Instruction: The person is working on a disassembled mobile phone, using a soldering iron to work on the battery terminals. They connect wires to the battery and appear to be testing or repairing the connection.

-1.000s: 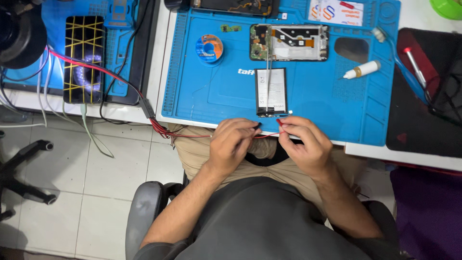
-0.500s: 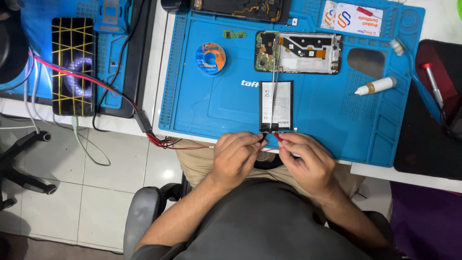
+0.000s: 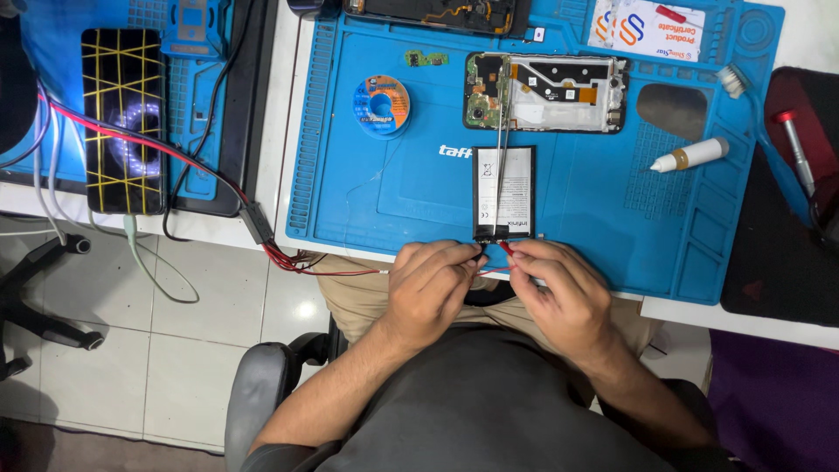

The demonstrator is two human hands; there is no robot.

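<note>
Nearest lie a grey chair arm (image 3: 253, 393) and a pale tiled floor (image 3: 131, 350). At the near edge of the blue mat (image 3: 419, 192), the left hand (image 3: 428, 293) pinches a black probe and the right hand (image 3: 559, 293) a red one (image 3: 505, 248), both tips at the near end of the battery (image 3: 504, 192), which lies flat on the mat. Red and black leads (image 3: 297, 260) run left. Farther off sit a solder spool (image 3: 381, 105), an opened phone (image 3: 546, 92) and a white bottle (image 3: 695, 156); at far left lies a taped phone (image 3: 122, 118).

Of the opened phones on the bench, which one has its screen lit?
The black phone with the yellow-lined lit screen, left of the blue silicone mat; the stripped phone frame on the mat shows only internals.
</note>
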